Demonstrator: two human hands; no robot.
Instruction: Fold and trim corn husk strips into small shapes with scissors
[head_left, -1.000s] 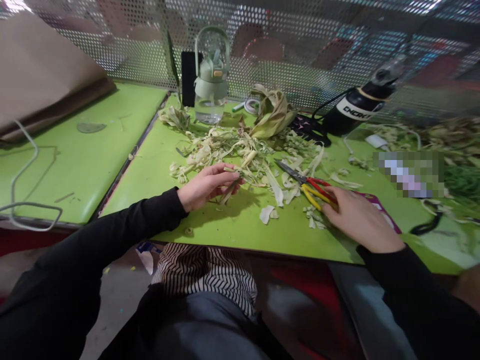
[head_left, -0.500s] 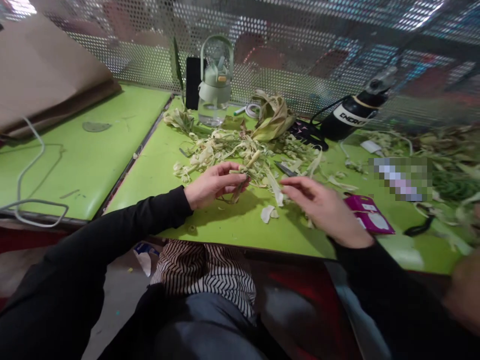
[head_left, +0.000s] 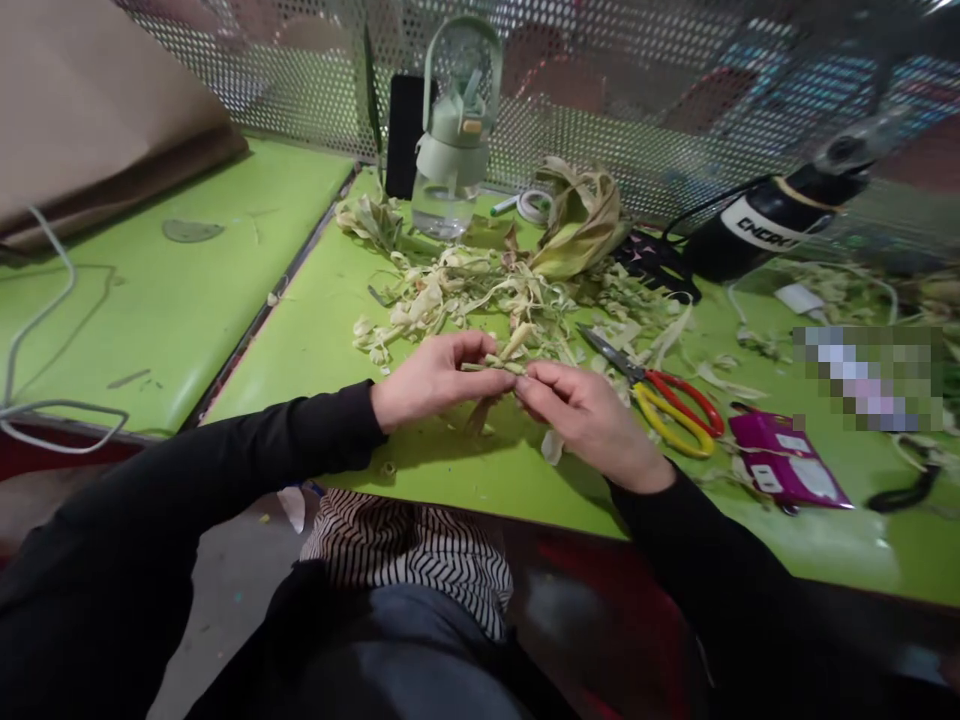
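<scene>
My left hand [head_left: 431, 378] and my right hand [head_left: 583, 413] meet over the green table [head_left: 315, 330], both pinched on a thin pale leaf strip [head_left: 498, 366] held between them. The strip's loose end hangs down under my fingers. Just behind the hands lies a pile of dried leaf scraps [head_left: 480, 295]. Scissors with red and yellow handles [head_left: 664, 395] lie on the table to the right of my right hand, untouched.
A pale green water bottle [head_left: 454, 130] and a dark phone [head_left: 405, 135] stand at the back by the perforated metal screen. A black bottle [head_left: 780, 215] lies at the back right. A magenta packet [head_left: 784, 465] and a black cord lie right. A brown sheet covers the left table.
My right hand let go of the scissors, crossed left and took hold of the strip that my left hand held. The scissors now lie on the table.
</scene>
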